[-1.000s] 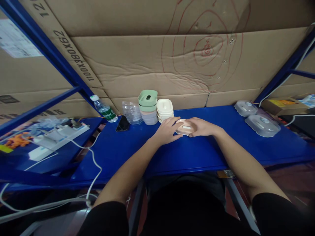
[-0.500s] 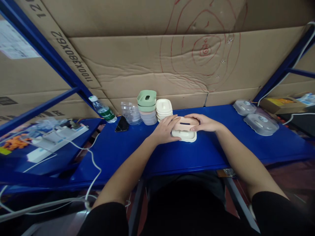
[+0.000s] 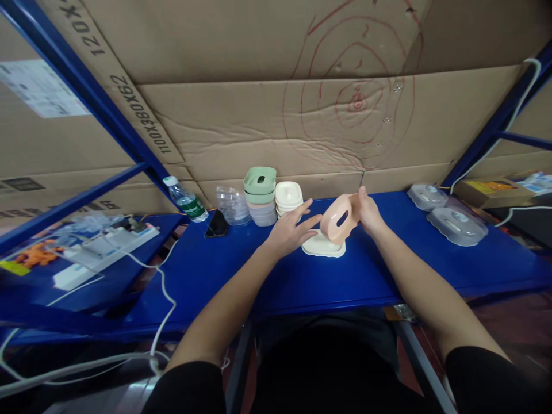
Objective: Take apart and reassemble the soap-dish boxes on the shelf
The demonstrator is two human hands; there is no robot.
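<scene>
My right hand [image 3: 370, 211] grips the right end of a peach-coloured plastic box with a dark oval slot [image 3: 332, 225], holding it tilted on its side. Under it, on the blue table, lies a cream plastic tray [image 3: 321, 247], partly covered by the box. Fingers spread, my left hand [image 3: 288, 231] is at the left of the box. A fingertip is close to the box's edge; whether it touches I cannot tell. Behind my left hand stands a stack of cream trays [image 3: 288, 192], beside a stack of green, peach and greyish boxes [image 3: 260, 195].
Clear plastic containers [image 3: 232, 204], a black phone [image 3: 216, 224] and a water bottle [image 3: 187, 201] are at the back left. Two clear lidded cases [image 3: 457, 224] lie at the right. A power strip [image 3: 106, 259] and white cables are at the far left. Cardboard [image 3: 241, 115] forms the back wall.
The peach box has been lifted off the cream tray and tipped on its side in my right hand. My left hand has let go of it and opened. The camera view has shifted slightly.
</scene>
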